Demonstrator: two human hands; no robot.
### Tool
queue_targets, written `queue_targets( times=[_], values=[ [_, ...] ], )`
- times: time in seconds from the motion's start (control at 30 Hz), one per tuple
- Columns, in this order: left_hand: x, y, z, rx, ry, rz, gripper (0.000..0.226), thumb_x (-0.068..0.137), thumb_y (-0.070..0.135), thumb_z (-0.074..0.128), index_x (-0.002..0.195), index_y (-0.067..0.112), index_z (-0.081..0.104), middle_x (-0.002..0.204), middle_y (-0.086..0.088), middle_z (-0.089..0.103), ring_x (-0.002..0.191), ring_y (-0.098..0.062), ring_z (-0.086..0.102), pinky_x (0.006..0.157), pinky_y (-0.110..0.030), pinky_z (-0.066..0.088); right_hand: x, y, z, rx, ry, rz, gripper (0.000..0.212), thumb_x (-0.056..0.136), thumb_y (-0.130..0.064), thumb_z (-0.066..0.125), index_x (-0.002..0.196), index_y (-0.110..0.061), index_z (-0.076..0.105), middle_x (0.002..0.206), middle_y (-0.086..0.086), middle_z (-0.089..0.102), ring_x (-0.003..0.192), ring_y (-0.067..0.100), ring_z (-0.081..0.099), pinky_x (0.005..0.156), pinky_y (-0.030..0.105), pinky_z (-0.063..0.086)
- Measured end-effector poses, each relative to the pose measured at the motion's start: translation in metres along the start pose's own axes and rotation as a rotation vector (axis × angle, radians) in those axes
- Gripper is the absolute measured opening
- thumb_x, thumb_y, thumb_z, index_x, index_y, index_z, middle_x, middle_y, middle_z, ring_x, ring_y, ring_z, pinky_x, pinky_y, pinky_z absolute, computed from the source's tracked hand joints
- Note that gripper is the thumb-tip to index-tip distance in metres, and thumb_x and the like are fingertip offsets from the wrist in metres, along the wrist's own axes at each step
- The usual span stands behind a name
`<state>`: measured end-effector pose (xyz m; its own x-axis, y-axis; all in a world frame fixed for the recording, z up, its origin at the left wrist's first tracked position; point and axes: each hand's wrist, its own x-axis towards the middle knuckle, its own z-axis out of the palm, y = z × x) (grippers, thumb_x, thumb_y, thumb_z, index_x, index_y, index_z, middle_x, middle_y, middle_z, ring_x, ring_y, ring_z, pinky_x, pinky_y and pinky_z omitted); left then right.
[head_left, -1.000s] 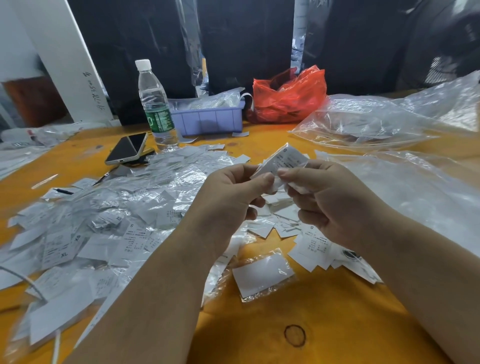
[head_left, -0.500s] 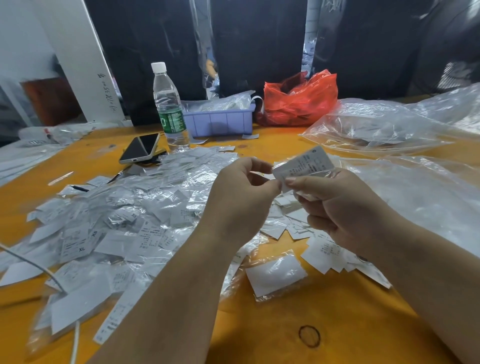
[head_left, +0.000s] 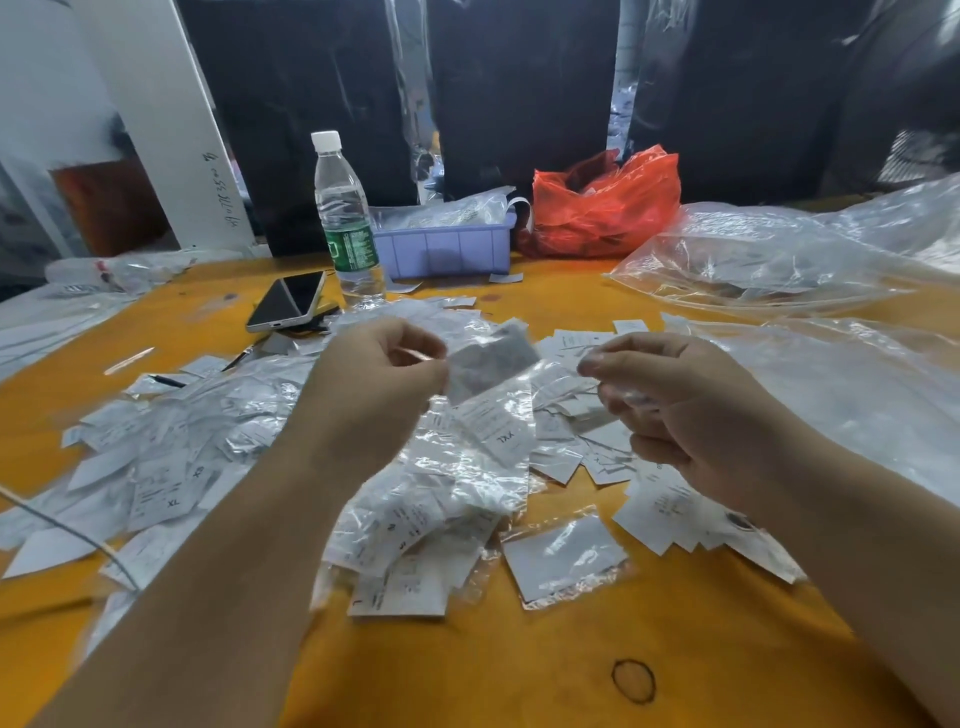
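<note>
Parted since the earlier frame, the hands are now set well apart. The bagged label (head_left: 491, 364), pinched by both before, is now gripped by the left hand (head_left: 374, 384) alone, between thumb and fingertips, and is held blurred in the air above the heap of labels (head_left: 218, 431). The right hand (head_left: 680, 410) is seen to the right with curled fingers; whether anything is pinched there cannot be told. Beyond the heap on the orange table (head_left: 519, 665), a phone (head_left: 285, 301), a water bottle (head_left: 345, 223), a purple tray (head_left: 441, 249) and a red bag (head_left: 602, 208) are seen.
</note>
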<state>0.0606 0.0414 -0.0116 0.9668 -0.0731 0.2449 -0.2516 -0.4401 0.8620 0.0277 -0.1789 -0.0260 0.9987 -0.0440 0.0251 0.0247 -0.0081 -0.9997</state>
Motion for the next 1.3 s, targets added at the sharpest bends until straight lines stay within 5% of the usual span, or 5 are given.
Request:
queue_targets(
  times=[0.27,0.47,0.67,0.77,1.3],
  values=[
    [0.003,-0.022,-0.007,0.491,0.171,-0.096,0.019,0.081,0.027,0.061,0.098,0.033,0.060,0.088,0.007,0.065,0.078,-0.018,0.062,0.066,-0.038,0.056,0.002,0.010,0.001,-0.491,0.018,-0.204,0.011,0.087,-0.028,0.068,0.081,-0.019,0.072,0.056,-0.013,0.061,0.041,-0.004,0.049,0.039,0.007,0.032],
    [0.000,-0.021,-0.005,0.665,0.291,0.026,0.031,0.084,0.021,0.061,0.115,0.022,0.062,0.099,0.000,0.064,0.086,-0.022,0.059,0.067,-0.033,0.049,0.000,0.011,0.001,-0.818,0.074,-0.207,0.008,0.090,-0.028,0.065,0.082,-0.030,0.069,0.082,-0.006,0.065,0.071,0.010,0.061,0.060,0.023,0.049],
    [-0.018,-0.010,0.023,0.543,-0.156,0.260,0.008,0.089,0.038,0.063,0.097,0.035,0.064,0.077,0.016,0.058,0.066,0.000,0.054,0.056,-0.021,0.041,-0.005,0.012,0.005,-1.206,0.062,-0.115,0.025,0.091,-0.035,0.057,0.115,-0.029,0.061,0.103,-0.013,0.053,0.092,0.011,0.054,0.077,0.031,0.049],
    [-0.020,-0.014,0.031,0.633,-0.243,0.236,0.010,0.090,0.042,0.060,0.098,0.037,0.062,0.079,0.016,0.057,0.071,-0.001,0.054,0.056,-0.022,0.041,-0.005,0.011,0.005,-1.335,0.055,0.022,0.030,0.088,-0.048,0.055,0.100,-0.021,0.057,0.103,-0.004,0.056,0.089,0.015,0.053,0.071,0.031,0.046],
    [-0.017,-0.007,0.041,0.549,-0.100,0.294,0.014,0.094,0.028,0.055,0.103,0.029,0.066,0.091,0.014,0.058,0.083,-0.007,0.055,0.070,-0.028,0.051,-0.005,0.012,0.006,-1.150,0.032,-0.248,0.021,0.091,-0.015,0.053,0.074,-0.014,0.067,0.071,0.001,0.063,0.062,0.017,0.057,0.057,0.037,0.050]
  ],
)
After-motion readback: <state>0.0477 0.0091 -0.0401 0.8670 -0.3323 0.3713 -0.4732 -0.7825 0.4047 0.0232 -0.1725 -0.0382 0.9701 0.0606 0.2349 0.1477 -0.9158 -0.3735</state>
